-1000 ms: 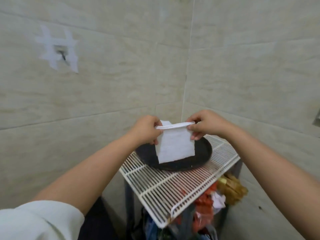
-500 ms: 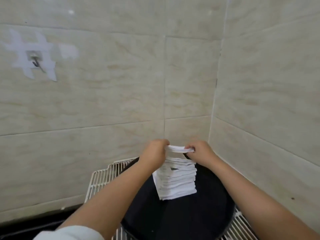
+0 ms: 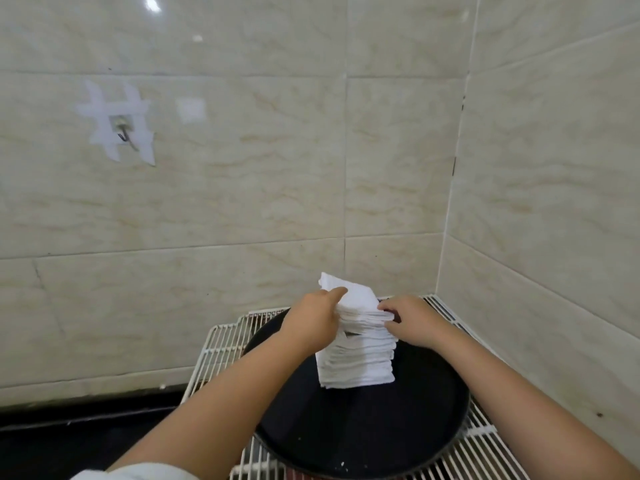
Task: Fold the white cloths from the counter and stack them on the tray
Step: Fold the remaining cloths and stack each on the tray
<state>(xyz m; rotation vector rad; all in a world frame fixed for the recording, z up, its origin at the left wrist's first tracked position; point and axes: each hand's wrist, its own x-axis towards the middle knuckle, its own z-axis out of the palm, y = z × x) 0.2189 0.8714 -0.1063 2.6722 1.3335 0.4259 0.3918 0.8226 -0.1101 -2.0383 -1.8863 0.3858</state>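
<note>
Resting on the black round tray [image 3: 363, 434], the stack of folded white cloths [image 3: 356, 362] stood at its far side; the tray sat on a white wire rack [image 3: 221, 344] in the corner of the tiled wall [image 3: 242, 202]; the left hand [image 3: 311, 323] gripped the top cloth [image 3: 353, 296] at the stack's left edge, thumb on top; the right hand [image 3: 412, 320] pinched the same cloth's right edge with curled fingers; a hook [image 3: 123, 131] hung on the wall, far left.
</note>
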